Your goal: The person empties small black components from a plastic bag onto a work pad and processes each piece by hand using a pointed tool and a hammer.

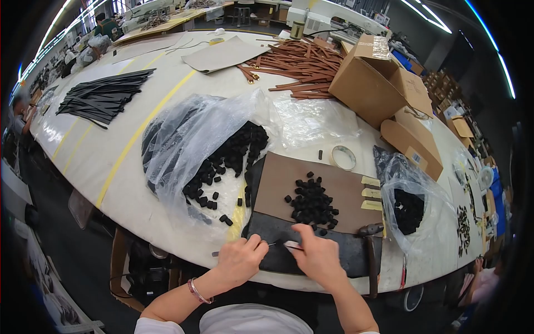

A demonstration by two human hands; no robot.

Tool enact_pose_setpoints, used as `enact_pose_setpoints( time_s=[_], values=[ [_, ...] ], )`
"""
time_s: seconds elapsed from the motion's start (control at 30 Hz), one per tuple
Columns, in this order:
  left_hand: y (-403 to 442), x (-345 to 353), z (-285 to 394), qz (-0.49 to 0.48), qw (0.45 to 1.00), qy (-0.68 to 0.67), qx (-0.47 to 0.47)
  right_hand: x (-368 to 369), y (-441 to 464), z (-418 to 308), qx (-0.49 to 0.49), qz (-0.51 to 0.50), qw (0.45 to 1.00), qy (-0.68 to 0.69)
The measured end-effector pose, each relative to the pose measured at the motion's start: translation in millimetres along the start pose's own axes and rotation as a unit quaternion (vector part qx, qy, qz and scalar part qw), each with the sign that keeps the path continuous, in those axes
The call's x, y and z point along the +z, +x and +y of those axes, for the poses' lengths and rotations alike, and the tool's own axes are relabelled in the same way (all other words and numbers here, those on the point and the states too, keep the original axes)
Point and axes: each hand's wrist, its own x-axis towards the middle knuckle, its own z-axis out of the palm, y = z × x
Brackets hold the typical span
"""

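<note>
My left hand [240,260], with a bracelet at the wrist, is closed around a thin metal tool [216,254]. Its narrow tip shows past the fingers, and its exact kind cannot be made out. Close by on the right, my right hand [320,257] is closed with the index finger bent, pinching something small, partly whitish, that the fingers mostly hide. Both hands are over the black mat [278,227] at the table's near edge. Just beyond them, a pile of small black pieces [311,201] sits on a brown sheet [272,189].
A hammer [371,250] lies at the mat's right edge. Clear plastic bags [183,133] of black pieces [409,211] stand on both sides. Farther back are a tape roll [344,158], black strips [105,97], brown straps [306,61] and a cardboard box [361,83]. People sit at the edges.
</note>
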Motion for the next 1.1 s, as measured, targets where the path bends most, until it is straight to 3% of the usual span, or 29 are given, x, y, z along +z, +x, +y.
enact_pose_setpoints(
  time_s=[0.03,0.1,0.17,0.3,0.43,0.57,0.63,0.77,0.87,0.97,1.03,1.1],
  values=[
    [0,-1,0,0.000,1.000,-0.002,0.000,-12,-11,8,0.015,0.073,0.997,0.022],
    [1,-3,1,0.007,1.000,-0.007,0.000,-36,-28,46,0.121,0.172,0.975,-0.070],
    [0,-2,0,0.010,1.000,-0.006,0.005,-50,-51,101,0.137,0.205,0.953,-0.178],
    [0,-2,2,0.021,1.000,0.002,0.006,-54,-83,134,0.179,0.127,0.969,-0.115],
    [1,-1,4,0.040,0.999,0.007,0.009,-55,-85,103,0.153,0.100,0.962,-0.205],
    [0,1,5,0.038,0.999,0.002,0.009,-47,-75,33,-0.001,0.091,0.995,0.038],
    [1,1,3,0.042,0.999,0.000,0.014,-26,-58,18,-0.124,0.061,0.990,0.030],
    [3,-1,1,0.031,0.999,0.004,0.022,-22,-37,11,-0.124,-0.015,0.992,0.007],
    [-1,1,1,0.013,1.000,-0.006,0.016,-29,-46,3,-0.146,0.078,0.980,0.112],
    [-2,0,0,0.003,1.000,-0.003,0.016,-2,-33,22,-0.125,0.001,0.992,-0.005],
    [6,-1,-3,0.010,1.000,0.004,0.022,-22,-31,17,-0.125,0.008,0.992,-0.025],
    [3,-3,0,0.020,0.999,-0.011,0.027,-37,-39,3,-0.146,0.072,0.985,0.060]
  ],
)
